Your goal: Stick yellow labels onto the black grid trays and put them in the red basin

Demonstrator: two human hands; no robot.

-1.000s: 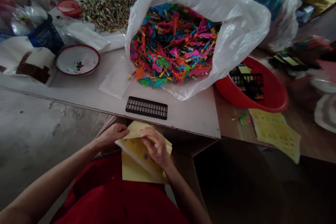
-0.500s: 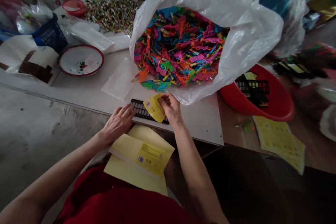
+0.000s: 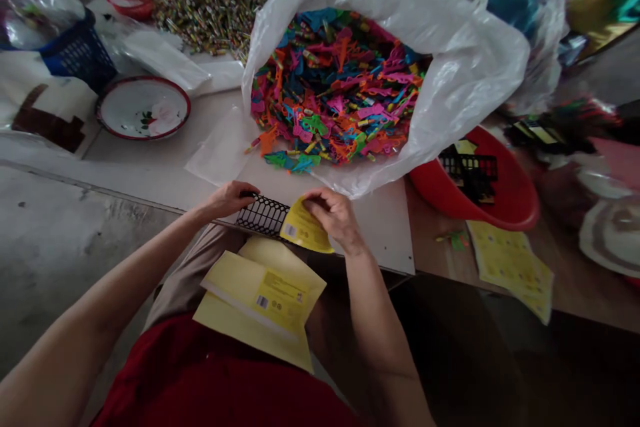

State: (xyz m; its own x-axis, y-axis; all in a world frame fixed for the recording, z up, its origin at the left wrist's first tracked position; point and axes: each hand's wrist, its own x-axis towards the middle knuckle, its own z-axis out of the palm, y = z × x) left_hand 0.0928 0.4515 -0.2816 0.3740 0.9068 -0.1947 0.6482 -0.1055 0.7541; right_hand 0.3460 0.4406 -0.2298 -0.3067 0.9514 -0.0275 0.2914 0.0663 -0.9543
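A black plastic lattice piece lies at the front edge of the table, its left end tilted up slightly. My left hand grips its upper left corner between thumb and fingers. Between the thumb and fingers of my right hand is a yellow printed sticker with a barcode. The sticker covers the right end of the lattice piece; whether it is stuck down there I cannot tell. Across my lap rest pale yellow backing sheets, with one yellow sticker on them.
A big white plastic bag full of colourful plastic toy pieces stands open beyond my hands. To the right are a red basin with black lattice pieces and yellow sticker sheets. An enamel dish sits at left, near a blue basket.
My left hand has gone from lying flat beside the lattice piece to gripping its corner. My right hand has lowered the sticker onto the right end and moved slightly right.
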